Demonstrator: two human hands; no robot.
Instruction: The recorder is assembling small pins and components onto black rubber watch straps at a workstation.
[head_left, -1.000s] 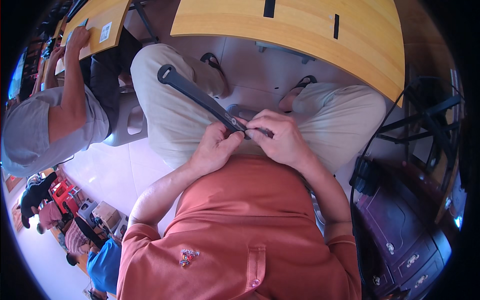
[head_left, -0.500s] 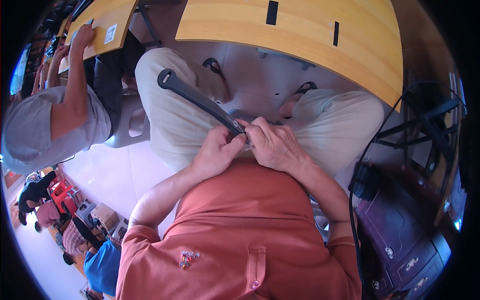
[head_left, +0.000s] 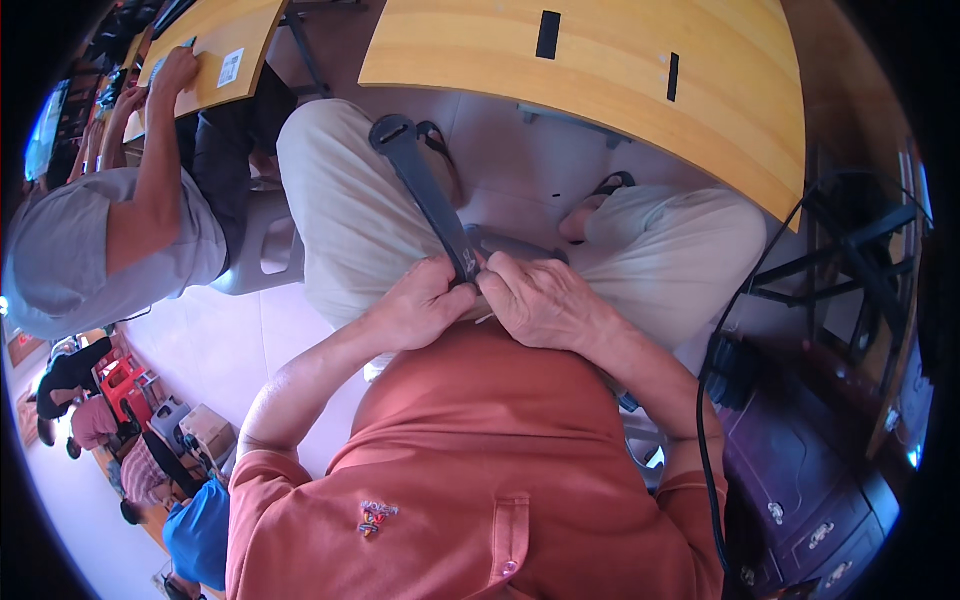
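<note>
In front of my belly, both hands meet at the lower end of a dark grey strap (head_left: pixel 425 190). It rises away from me to a broad, rounded end with a slot in it, and small light marks show close to my fingers. My left hand (head_left: pixel 428 305) pinches the strap's lower end, thumb on the near side. Closed against the same end is my right hand (head_left: pixel 542 303), its thumb and bent fingers touching the strap. The fingertips hide what lies between them.
Beyond my knees stands a wooden table (head_left: pixel 620 60) bearing two black strips (head_left: pixel 547 36). A person in grey (head_left: pixel 110 240) works at another table (head_left: pixel 215 65) on the left. A black cable (head_left: pixel 704 420) and dark purple drawers (head_left: pixel 800 470) are to my right. Several people sit farther back left.
The strap has swung to the right and stands more upright, showing more of its flat face. Both hands have shifted slightly left and kept hold of its lower end.
</note>
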